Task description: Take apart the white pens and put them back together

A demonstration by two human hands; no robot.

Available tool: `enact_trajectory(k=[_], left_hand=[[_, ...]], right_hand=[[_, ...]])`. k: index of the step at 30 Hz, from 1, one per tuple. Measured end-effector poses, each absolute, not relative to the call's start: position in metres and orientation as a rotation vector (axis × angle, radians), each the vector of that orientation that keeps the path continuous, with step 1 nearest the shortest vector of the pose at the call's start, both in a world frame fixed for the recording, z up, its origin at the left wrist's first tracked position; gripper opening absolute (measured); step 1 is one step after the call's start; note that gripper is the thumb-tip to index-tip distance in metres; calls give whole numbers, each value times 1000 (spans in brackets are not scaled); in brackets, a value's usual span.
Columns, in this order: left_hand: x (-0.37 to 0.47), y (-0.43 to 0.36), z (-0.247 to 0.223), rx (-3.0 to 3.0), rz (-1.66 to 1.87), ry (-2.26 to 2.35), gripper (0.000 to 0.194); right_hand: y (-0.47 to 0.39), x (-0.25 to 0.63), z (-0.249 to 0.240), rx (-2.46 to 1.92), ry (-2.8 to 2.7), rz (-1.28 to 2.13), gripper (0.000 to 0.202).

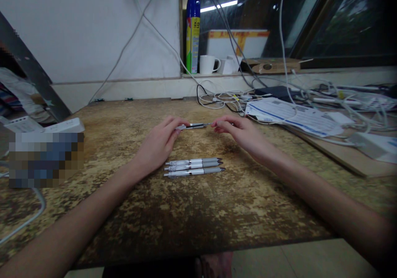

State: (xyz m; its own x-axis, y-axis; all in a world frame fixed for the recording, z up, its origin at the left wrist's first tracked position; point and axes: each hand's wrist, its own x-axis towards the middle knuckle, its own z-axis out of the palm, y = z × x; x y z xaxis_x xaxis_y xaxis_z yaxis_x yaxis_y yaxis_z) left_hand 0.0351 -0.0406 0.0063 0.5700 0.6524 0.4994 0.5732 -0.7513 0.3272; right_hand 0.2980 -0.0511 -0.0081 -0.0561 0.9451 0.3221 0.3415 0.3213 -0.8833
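Observation:
My left hand (161,140) pinches the left end of a pen (195,126), whose dark refill shows through its open or clear middle. Close to the pen's right tip is my right hand (237,130), its thumb and fingers drawn together around something thin, too small to make out. Just in front of my hands, three white and grey pens (194,171) lie side by side on the worn wooden table (186,212), their clicker ends to the left and dark tips to the right.
Tangled cables (220,98), printed papers (291,114) and a white adapter (376,143) on a board fill the right side. A white power strip (65,125) sits at the left. On the sill stand a spray can (192,38) and a white mug (207,65).

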Motion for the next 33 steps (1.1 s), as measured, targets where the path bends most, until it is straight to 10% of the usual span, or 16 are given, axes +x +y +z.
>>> enact_trajectory(k=[33], left_hand=[[36, -46, 10, 2732, 827, 962, 37]], right_hand=[[-58, 287, -10, -1156, -1725, 764, 37]])
